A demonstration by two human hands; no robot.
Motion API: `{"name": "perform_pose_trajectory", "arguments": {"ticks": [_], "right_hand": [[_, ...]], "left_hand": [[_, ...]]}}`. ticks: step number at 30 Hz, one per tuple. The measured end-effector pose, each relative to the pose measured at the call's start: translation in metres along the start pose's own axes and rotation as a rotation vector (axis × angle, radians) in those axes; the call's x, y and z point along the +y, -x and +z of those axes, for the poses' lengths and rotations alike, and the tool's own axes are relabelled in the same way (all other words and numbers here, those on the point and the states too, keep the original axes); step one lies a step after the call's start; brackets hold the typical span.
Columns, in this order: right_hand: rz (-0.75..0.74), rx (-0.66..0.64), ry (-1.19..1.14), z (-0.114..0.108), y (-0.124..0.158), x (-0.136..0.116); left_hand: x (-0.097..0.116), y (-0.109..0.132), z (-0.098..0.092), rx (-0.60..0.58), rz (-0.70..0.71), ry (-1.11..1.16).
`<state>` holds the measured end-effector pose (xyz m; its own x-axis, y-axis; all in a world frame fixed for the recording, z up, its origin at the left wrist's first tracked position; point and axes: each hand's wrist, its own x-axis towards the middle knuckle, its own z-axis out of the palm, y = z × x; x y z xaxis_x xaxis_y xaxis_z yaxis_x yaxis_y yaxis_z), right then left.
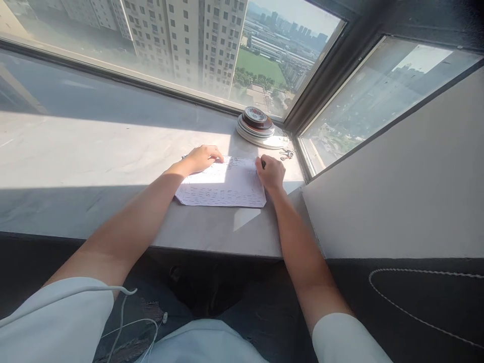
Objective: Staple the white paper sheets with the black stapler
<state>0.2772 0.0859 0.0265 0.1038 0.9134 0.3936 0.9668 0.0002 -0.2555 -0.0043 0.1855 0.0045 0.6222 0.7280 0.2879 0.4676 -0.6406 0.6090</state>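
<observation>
A white sheet of paper (227, 194) lies on the pale windowsill, covered with rows of dark writing or marks. Its lower corners look cut or bent. My left hand (204, 158) rests over the upper left edge of the sheet, fingers stretched out and pointing right, with nothing visible in it. At the sheet's upper right edge, my right hand (273, 173) is closed around a black pen (263, 164), of which only a short dark end shows. Most of the pen is hidden by the fingers.
Behind the paper, a stack of plates or round dishes (256, 126) stands by the window corner, with small metal keys or trinkets (287, 154) beside it. A white wall (397, 176) bounds the right side. The sill's front edge (219, 251) runs above my lap; white cords (124, 290) hang at left.
</observation>
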Motion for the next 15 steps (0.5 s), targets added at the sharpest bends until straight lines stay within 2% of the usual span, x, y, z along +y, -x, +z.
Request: {"name": "perform_pose_trajectory", "arguments": {"ticks": [7, 11, 15], "right_hand": [[0.097, 0.091, -0.065, -0.001, -0.001, 0.012], [0.081, 0.088, -0.084, 0.000, -0.003, 0.016], [0.098, 0.246, 0.012, -0.008, -0.003, 0.010]], "left_hand": [[0.000, 0.000, 0.000, -0.006, -0.007, -0.006], [0.004, 0.002, -0.001, -0.005, -0.006, 0.013], [0.008, 0.002, -0.001, -0.014, -0.005, -0.002]]}}
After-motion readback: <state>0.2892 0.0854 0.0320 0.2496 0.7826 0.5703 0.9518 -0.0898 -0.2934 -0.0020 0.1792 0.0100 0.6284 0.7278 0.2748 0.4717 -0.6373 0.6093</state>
